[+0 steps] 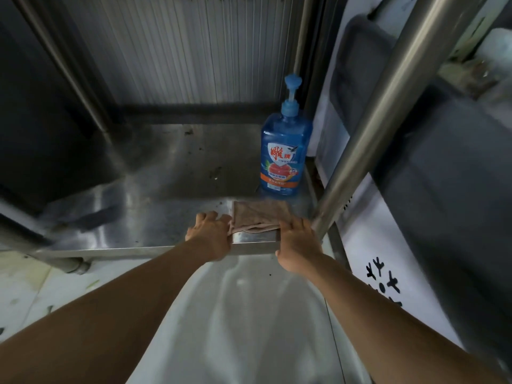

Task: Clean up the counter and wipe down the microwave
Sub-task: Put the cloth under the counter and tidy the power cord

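Head view: both hands pinch a folded brown cloth (259, 218) at the steel counter's (166, 189) front edge, left hand (212, 234) and right hand (297, 241) at opposite ends. Just behind stands a blue dish-soap pump bottle (284, 145) (upright).

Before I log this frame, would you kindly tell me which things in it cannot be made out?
Head view only:
- Left hand and right hand: fingertips hidden by the hands themselves, so each grip on the folded cloth stays unclear.
- Dish soap bottle: small label print too fine to read.
- Microwave: none identifiable; the dark shapes at both sides are blurred.
- Right shelf contents: blocked by the steel post.
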`<act>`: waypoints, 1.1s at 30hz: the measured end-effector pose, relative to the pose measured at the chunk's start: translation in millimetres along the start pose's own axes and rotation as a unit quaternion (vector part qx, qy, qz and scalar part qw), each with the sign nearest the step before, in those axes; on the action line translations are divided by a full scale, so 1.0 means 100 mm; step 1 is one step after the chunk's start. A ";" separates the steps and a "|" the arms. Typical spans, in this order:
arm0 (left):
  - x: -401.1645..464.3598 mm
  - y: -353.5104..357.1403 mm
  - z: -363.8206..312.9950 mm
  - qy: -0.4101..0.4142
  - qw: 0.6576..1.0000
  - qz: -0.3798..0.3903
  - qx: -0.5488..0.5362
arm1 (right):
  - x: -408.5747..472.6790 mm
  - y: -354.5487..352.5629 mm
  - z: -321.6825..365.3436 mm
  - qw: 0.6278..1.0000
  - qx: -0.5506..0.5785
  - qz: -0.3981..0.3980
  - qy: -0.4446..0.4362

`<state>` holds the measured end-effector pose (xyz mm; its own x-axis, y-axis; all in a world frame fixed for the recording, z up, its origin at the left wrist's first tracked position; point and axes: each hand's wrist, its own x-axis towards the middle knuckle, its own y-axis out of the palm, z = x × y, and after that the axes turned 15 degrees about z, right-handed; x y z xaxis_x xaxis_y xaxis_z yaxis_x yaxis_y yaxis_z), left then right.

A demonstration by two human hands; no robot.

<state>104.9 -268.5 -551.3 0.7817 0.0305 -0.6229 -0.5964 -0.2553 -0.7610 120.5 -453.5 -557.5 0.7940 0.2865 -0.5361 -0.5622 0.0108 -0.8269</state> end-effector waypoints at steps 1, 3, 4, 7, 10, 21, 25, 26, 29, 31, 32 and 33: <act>-0.14 -0.07 0.00 -0.002 1.000 0.012 0.008 | -0.13 -0.08 0.04 1.000 -0.005 0.012 0.001; -0.43 -0.22 -0.02 -0.003 0.999 0.029 0.015 | -0.41 -0.26 0.12 0.999 -0.011 0.030 0.007; -0.59 -0.30 -0.03 -0.001 0.999 0.033 0.009 | -0.55 -0.36 0.16 0.999 -0.015 0.036 0.008; -1.10 -0.53 -0.12 0.003 0.999 0.038 -0.016 | -1.02 -0.66 0.27 0.999 -0.020 0.048 0.001; -1.63 -0.81 -0.26 0.005 0.999 0.041 -0.028 | -1.48 -1.03 0.37 0.998 -0.026 0.053 0.005; -3.28 -1.86 -0.73 0.022 0.998 0.052 -0.039 | -3.07 -2.36 0.69 0.997 -0.022 0.067 0.000; -3.76 -2.25 -0.88 0.028 0.998 0.049 -0.034 | -3.51 -2.80 0.77 0.997 -0.038 0.061 0.003; -3.86 -2.35 -0.92 0.029 0.998 0.048 -0.036 | -3.60 -2.91 0.79 0.997 -0.043 0.058 0.003; -4.13 -2.68 -1.00 0.042 0.998 0.032 -0.045 | -3.87 -3.27 0.82 0.997 -0.053 0.051 -0.003; -4.29 -2.90 -1.06 0.052 0.998 0.023 -0.036 | -4.03 -3.50 0.83 0.997 -0.060 0.043 -0.006; -4.37 -3.01 -1.09 0.056 0.998 0.019 -0.027 | -4.10 -3.62 0.84 0.997 -0.061 0.036 -0.006; -4.44 -3.13 -1.13 0.060 0.998 0.019 -0.016 | -4.17 -3.75 0.84 0.998 -0.056 0.028 -0.006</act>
<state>-35.0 -311.4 -16.5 0.7765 -0.0948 -0.6230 -0.6207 -0.2855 -0.7302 -19.4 -496.3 -9.5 0.7586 0.2950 -0.5809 -0.5759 -0.1133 -0.8096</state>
